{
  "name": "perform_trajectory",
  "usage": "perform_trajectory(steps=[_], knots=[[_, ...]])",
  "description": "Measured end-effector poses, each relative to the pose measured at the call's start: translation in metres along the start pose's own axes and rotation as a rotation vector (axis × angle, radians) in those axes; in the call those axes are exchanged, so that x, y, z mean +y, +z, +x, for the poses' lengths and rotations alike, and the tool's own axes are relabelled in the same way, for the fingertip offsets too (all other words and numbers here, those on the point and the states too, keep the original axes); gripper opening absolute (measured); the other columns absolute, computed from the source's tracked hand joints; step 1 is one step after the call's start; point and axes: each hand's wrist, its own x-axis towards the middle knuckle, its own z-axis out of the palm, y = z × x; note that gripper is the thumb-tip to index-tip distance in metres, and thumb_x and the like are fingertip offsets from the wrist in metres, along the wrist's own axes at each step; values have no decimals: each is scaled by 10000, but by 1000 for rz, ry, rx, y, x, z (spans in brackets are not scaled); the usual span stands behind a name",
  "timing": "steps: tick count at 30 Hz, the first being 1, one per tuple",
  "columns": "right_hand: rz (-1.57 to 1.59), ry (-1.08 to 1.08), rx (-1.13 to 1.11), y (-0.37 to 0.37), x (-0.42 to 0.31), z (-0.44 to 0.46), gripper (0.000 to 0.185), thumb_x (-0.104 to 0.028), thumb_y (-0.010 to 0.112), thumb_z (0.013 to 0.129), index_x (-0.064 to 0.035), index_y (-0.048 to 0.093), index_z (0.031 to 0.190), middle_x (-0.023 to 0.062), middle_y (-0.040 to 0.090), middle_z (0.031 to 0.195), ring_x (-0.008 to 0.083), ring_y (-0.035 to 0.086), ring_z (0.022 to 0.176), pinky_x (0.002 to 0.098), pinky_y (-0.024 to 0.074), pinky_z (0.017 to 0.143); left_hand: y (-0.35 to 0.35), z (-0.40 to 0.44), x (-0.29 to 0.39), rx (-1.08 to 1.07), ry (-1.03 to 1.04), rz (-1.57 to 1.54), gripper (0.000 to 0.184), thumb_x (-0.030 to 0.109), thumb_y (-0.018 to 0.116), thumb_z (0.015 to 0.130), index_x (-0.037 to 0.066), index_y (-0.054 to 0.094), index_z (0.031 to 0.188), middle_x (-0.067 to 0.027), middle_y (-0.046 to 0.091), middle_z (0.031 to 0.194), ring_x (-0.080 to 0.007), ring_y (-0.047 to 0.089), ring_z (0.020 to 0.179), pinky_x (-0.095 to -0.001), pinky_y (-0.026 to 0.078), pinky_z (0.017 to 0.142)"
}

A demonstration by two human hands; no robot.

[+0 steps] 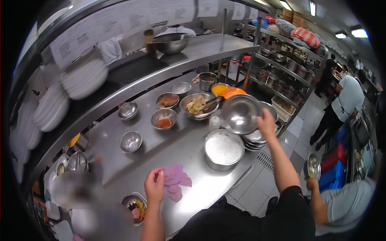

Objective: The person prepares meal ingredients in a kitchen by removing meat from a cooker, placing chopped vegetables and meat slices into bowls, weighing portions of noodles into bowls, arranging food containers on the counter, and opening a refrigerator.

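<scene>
My right hand (265,123) grips the rim of a shiny metal bowl (240,114), raised over the right end of the steel counter. Below the bowl is a stack of metal bowls (256,139), partly covered by it. A large round pot with white powder or liquid (224,148) stands to their left, beside a squeeze bottle (214,123). Close to the counter's front, my left hand (154,185) has its fingers closed at the edge of a crumpled purple cloth (176,181). Left of that forearm, a bowl of cut food (136,207) is partly hidden.
Several small metal bowls (131,142) stand farther back, with a bowl of pale food chunks and tongs (199,104). An overhead shelf (193,50) spans the counter, with stacked white plates (85,78) at left. A person (345,205) at right holds a pan (313,166).
</scene>
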Motion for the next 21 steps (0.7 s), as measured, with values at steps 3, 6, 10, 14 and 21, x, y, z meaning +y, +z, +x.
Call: perform_trajectory(steps=[3,6,10,14,21], knots=[[251,-30,-287,48,-57,15,361,-92,616,742,-33,588,1097,159,630,957,305,618,871,401,492,751,59,40,48,7,-23,-110,285,221,556,982,13,586,1174,-77,636,1007,-116,616,845,-238,491,727],[413,-109,-549,108,-97,17,264,-116,616,773,-53,581,1027,119,636,871,240,632,838,381,502,723,104,87,59,-8,-112,-204,306,196,551,965,1,553,1201,-102,645,1010,-146,627,874,-277,502,734],[415,-275,-747,129,-113,38,285,-209,653,817,-53,568,1039,161,659,946,317,645,903,412,501,774,98,156,-27,144,169,168,295,114,544,903,-3,563,1174,-128,650,1010,-190,637,892,-342,522,689],[269,-354,-814,145,-72,107,357,-302,636,847,-71,593,1116,192,658,1016,335,638,978,442,490,850,83,174,-96,241,-156,213,354,102,537,824,-8,564,1159,-146,663,977,-237,651,879,-363,524,714],[-452,-432,-709,209,41,207,451,-393,620,867,-122,599,1227,137,622,1207,320,578,1137,532,412,977,103,185,-150,-79,-412,861,427,326,591,873,-16,609,1128,-247,667,1007,-380,657,939,-427,500,836]])
